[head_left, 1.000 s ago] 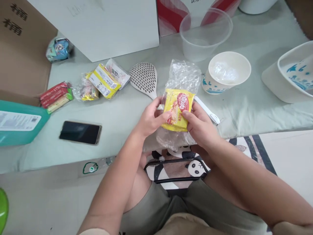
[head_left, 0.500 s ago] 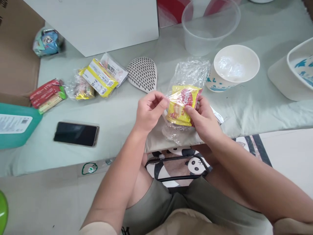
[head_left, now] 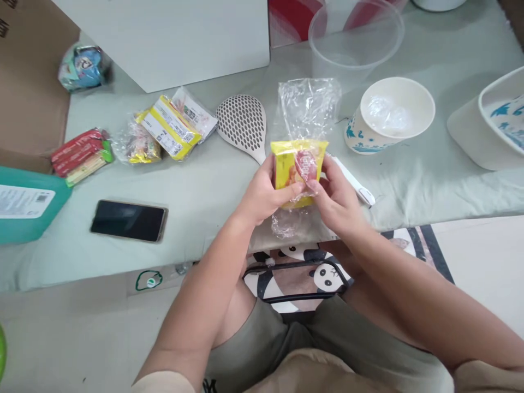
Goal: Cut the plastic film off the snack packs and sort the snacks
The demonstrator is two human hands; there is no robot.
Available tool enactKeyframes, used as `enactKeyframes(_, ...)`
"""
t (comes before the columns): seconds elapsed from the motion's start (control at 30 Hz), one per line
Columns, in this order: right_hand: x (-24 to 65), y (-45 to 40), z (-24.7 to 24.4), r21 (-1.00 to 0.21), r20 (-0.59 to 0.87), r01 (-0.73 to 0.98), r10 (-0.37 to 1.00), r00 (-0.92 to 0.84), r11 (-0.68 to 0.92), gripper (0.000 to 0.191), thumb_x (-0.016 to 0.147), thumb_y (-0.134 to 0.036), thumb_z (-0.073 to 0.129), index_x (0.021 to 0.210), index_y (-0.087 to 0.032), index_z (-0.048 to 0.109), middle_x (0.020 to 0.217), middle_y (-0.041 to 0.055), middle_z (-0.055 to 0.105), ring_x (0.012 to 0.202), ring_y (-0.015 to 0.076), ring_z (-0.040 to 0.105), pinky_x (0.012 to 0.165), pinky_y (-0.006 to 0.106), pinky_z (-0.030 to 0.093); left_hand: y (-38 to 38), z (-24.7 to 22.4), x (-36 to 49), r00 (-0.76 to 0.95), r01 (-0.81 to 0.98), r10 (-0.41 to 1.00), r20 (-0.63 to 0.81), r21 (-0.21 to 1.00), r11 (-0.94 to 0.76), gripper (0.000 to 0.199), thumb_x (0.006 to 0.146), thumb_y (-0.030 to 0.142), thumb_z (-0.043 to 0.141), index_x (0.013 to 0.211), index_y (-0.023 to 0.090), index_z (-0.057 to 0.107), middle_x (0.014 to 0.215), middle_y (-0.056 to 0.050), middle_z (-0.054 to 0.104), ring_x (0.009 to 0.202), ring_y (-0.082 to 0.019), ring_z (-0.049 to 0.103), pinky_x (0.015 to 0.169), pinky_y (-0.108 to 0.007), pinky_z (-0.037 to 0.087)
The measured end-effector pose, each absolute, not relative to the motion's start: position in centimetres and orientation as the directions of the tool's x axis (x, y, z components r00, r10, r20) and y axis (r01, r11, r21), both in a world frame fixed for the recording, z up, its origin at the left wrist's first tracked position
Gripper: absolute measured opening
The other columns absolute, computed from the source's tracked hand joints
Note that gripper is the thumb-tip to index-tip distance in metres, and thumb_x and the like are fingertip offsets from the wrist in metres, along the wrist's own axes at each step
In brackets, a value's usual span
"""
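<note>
A yellow and red snack packet [head_left: 297, 164] is held between both hands over the table's front edge. My left hand [head_left: 268, 191] grips its left side, thumb across the front. On the right side, my right hand [head_left: 335, 194] grips it with fingers behind. Crinkled clear plastic wrap [head_left: 308, 106] stretches above the packet, and more hangs below it. Just behind my left hand lies a grey slotted ladle [head_left: 242, 123]. Partly behind my right hand is a white handled tool [head_left: 354, 183].
Right of the hands stand a paper cup [head_left: 391, 112] holding clear plastic, a clear tub [head_left: 354, 38] and a white container [head_left: 470, 128]. To the left are snack packets [head_left: 170, 128], a red packet [head_left: 79, 155], a phone [head_left: 128, 220] and a teal container [head_left: 24, 229].
My left hand has moved from the packet's upper left corner to grip its left side. The packet is more upright and slightly further left, and the wrap now stands up behind it.
</note>
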State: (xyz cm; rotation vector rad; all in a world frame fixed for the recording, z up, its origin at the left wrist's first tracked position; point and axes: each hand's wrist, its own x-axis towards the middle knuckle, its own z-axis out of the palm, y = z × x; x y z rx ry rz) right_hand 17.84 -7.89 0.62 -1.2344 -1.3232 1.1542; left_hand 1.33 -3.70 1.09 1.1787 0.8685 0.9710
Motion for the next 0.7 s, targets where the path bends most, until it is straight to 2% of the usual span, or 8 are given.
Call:
enactKeyframes(0.1, 18.2, -8.3, 0.6, -0.945, 0.173, 0.294, 0.982, 0.073, 0.144, 0.063, 0.094, -0.067, 0.057, 0.141, -0.026, 0.049, 0.132, 0.0132, 0.057, 0.107, 0.0246, 0.063, 0.080, 0.041, 0.058, -3.7, 0.7, 1.6, 0.167, -0.074, 0.986, 0.014, 0.997, -0.002, 0.062, 0.073, 0.054, 0.087, 0.117, 0.024, 0.056, 0.116, -0.007, 0.072, 0.107, -0.027, 0.073, 0.090, -0.042, 0.062)
enactKeyframes(0.2, 18.0, -8.5, 1.0, -0.935, 0.225, 0.299, 0.971, 0.084, 0.191, 0.055, 0.091, -0.064, 0.061, 0.129, -0.025, 0.052, 0.115, 0.0083, 0.060, 0.100, 0.0217, 0.061, 0.077, 0.038, 0.054, -3.9, 0.6, 1.9, 0.020, 0.165, 0.992, 0.125, 0.978, -0.126, 0.061, 0.073, 0.054, 0.087, 0.114, 0.024, 0.054, 0.109, -0.005, 0.071, 0.103, -0.027, 0.073, 0.091, -0.043, 0.061)
enactKeyframes(0.3, 17.7, -8.3, 1.4, -0.941, 0.188, 0.305, 0.975, 0.114, 0.146, 0.031, 0.092, -0.052, 0.065, 0.101, -0.023, 0.057, 0.098, 0.0039, 0.059, 0.089, 0.0186, 0.058, 0.072, 0.034, 0.050, -4.2, 0.6, 2.3, 0.032, 0.305, 0.984, 0.177, 0.936, -0.178, 0.059, 0.071, 0.055, 0.089, 0.108, 0.024, 0.054, 0.101, -0.003, 0.070, 0.096, -0.025, 0.073, 0.087, -0.041, 0.061)
enactKeyframes(0.4, 17.9, -7.8, 1.5, -0.971, 0.114, 0.227, 0.975, 0.190, 0.069, 0.025, 0.097, -0.041, 0.058, 0.082, -0.022, 0.054, 0.082, 0.0006, 0.057, 0.077, 0.0148, 0.054, 0.072, 0.032, 0.047, -4.1, 0.7, 2.5, 0.121, 0.198, 0.979, 0.161, 0.963, -0.183, 0.060, 0.073, 0.065, 0.083, 0.108, 0.024, 0.057, 0.103, -0.004, 0.072, 0.098, -0.024, 0.074, 0.086, -0.040, 0.062)
enactKeyframes(0.47, 18.3, -7.5, 1.4, -0.995, 0.038, 0.094, 0.976, 0.214, 0.018, 0.026, 0.099, -0.042, 0.056, 0.082, -0.023, 0.055, 0.080, 0.0000, 0.059, 0.073, 0.0134, 0.055, 0.070, 0.031, 0.047, -3.7, 0.9, 2.2, 0.162, 0.032, 0.982, 0.099, 0.994, -0.106, 0.062, 0.074, 0.069, 0.081, 0.111, 0.024, 0.059, 0.109, -0.006, 0.074, 0.101, -0.026, 0.075, 0.085, -0.039, 0.064)
enactKeyframes(0.57, 19.1, -7.2, 1.1, -0.994, -0.076, -0.090, 0.971, 0.227, -0.057, 0.027, 0.097, -0.048, 0.059, 0.085, -0.025, 0.055, 0.078, -0.0005, 0.060, 0.064, 0.0129, 0.057, 0.061, 0.030, 0.048, -3.1, 1.5, 1.4, 0.193, -0.185, 0.980, -0.054, 0.979, 0.091, 0.057, 0.074, 0.063, 0.084, 0.109, 0.025, 0.062, 0.110, -0.007, 0.077, 0.101, -0.027, 0.077, 0.083, -0.040, 0.065)
enactKeyframes(0.7, 19.9, -6.7, 1.0, -0.978, -0.163, -0.168, 0.961, 0.222, -0.127, 0.027, 0.094, -0.052, 0.062, 0.089, -0.026, 0.055, 0.067, -0.0028, 0.052, 0.051, 0.0120, 0.051, 0.050, 0.028, 0.045, -2.5, 2.2, -0.2, 0.179, -0.274, 0.969, -0.172, 0.937, 0.217, 0.046, 0.076, 0.057, 0.083, 0.102, 0.023, 0.066, 0.093, -0.006, 0.077, 0.091, -0.028, 0.078, 0.074, -0.040, 0.067)
